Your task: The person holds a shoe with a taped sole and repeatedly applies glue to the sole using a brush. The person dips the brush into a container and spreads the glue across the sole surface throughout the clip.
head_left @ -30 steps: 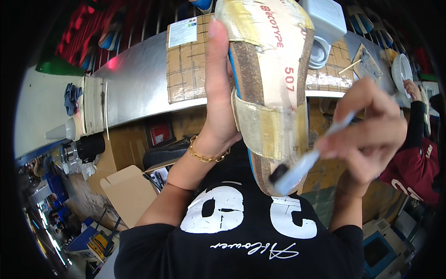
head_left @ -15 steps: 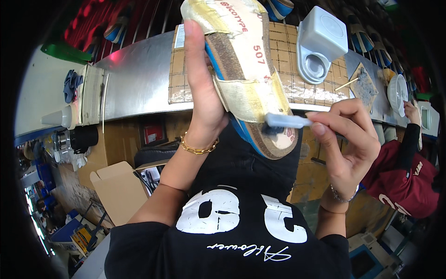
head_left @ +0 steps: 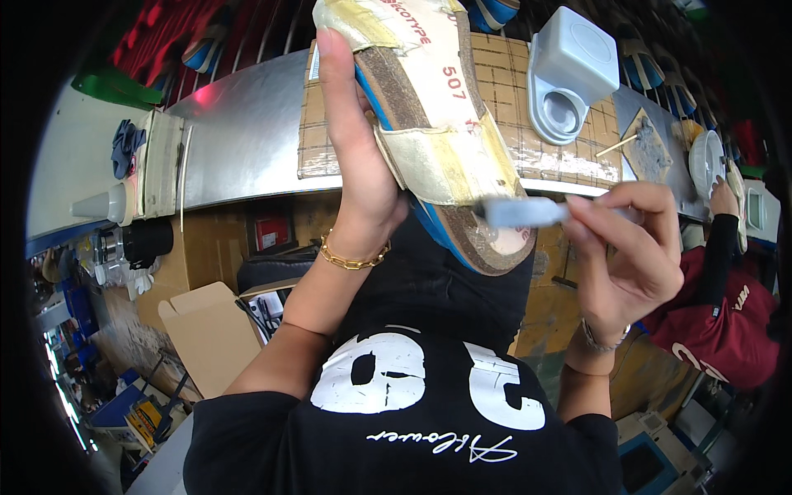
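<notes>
My left hand grips a shoe upper-and-sole piece, a sandal, by its left side, thumb up along the edge. It has a cork-brown rim, blue sides, a pale insole and two yellowish-cream straps, and is held tilted above my lap. Between thumb and fingers of my right hand is a small brush with a pale, translucent handle, blurred by motion. Its dark bristle end is at the sandal's near end, just below the nearer strap; whether it touches the surface I cannot tell.
A cardboard sheet covers part of the metal bench, with a grey-white plastic container on it. Further right lie a stick on a stained board and a white bowl. A co-worker in maroon reaches in there. Sandals stand on racks behind.
The brush and my right hand have shifted slightly right. The sandal's near end has swung a little right and up, with my left hand still around it.
</notes>
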Demonstrator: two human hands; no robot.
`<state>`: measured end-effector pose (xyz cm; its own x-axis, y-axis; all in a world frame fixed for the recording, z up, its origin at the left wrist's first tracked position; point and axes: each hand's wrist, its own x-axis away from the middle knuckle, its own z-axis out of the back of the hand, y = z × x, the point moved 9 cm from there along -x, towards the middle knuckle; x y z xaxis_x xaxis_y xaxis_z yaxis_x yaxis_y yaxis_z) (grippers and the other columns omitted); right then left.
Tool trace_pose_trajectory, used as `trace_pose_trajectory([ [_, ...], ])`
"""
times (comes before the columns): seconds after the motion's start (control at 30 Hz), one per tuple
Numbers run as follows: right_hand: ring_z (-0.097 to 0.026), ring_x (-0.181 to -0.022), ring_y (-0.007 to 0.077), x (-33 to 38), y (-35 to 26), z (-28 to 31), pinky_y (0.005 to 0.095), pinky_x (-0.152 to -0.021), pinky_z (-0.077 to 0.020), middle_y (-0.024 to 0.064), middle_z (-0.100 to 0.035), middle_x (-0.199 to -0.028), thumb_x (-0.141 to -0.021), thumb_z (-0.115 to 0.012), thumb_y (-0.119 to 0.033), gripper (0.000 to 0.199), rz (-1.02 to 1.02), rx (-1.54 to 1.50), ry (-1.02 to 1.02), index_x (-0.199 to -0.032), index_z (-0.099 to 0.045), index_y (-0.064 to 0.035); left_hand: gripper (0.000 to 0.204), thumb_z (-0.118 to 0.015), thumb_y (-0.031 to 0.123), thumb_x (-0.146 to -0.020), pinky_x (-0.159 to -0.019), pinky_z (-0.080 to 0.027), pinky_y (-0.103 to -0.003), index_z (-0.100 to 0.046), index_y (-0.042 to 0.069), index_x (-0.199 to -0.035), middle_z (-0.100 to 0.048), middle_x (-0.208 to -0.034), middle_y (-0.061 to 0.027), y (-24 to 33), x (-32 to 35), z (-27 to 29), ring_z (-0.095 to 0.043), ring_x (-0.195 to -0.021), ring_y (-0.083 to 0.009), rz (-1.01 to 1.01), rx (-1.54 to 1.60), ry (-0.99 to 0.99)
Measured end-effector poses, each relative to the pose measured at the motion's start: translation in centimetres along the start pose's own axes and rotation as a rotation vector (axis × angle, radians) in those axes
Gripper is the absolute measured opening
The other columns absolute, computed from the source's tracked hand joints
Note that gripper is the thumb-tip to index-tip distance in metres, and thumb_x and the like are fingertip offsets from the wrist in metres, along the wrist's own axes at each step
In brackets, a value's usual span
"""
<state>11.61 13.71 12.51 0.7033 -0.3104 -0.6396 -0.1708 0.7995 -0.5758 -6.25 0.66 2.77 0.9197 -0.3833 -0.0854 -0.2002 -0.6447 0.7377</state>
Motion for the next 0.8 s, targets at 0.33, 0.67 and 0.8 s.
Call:
trace_pose_trajectory([
  [0.33,-0.051,-0.065,0.0106,0.3,-0.6,-1.1,0.0251,-0.061,-0.0349,-0.0007,-0.059,-0.078,-0.054,-0.083,-0.010,0.032,0.024,-0.168,-0.219,-0.084,-0.084,-0.0212,0.077,-0.033,0.068,-0.100,-0.087,-0.060,-0.030,-0.053,0.003,-0.135,-0.069,-0.118,-0.0115,-1.3,-0.6,-1.0,-0.071,-0.101,-0.0150,0.210,0.016,-0.156],
  [0.67,-0.051,-0.066,0.0093,0.1,0.7,-2.2,0.0229,-0.058,-0.0343,0.0001,-0.059,-0.079,-0.061,-0.083,-0.007,0.026,-0.039,-0.351,-0.241,-0.084,-0.084,-0.0187,0.065,-0.043,0.058,-0.102,-0.085,-0.060,-0.030,-0.054,0.005,-0.139,-0.067,-0.126,-0.0117,-3.0,-0.8,-2.7,-0.071,-0.103,-0.0155,0.419,0.301,-0.435],
  [0.8,-0.055,-0.069,0.0097,0.2,0.2,-2.1,0.0226,-0.056,-0.0367,0.0002,-0.059,-0.080,-0.060,-0.084,-0.005,0.027,0.042,-0.493,-0.320,-0.085,-0.083,-0.0156,0.065,-0.043,0.058,-0.102,-0.086,-0.060,-0.029,-0.054,0.005,-0.138,-0.067,-0.125,-0.0113,-3.5,-0.3,-3.5,-0.071,-0.103,-0.0146,0.478,0.277,-0.456],
])
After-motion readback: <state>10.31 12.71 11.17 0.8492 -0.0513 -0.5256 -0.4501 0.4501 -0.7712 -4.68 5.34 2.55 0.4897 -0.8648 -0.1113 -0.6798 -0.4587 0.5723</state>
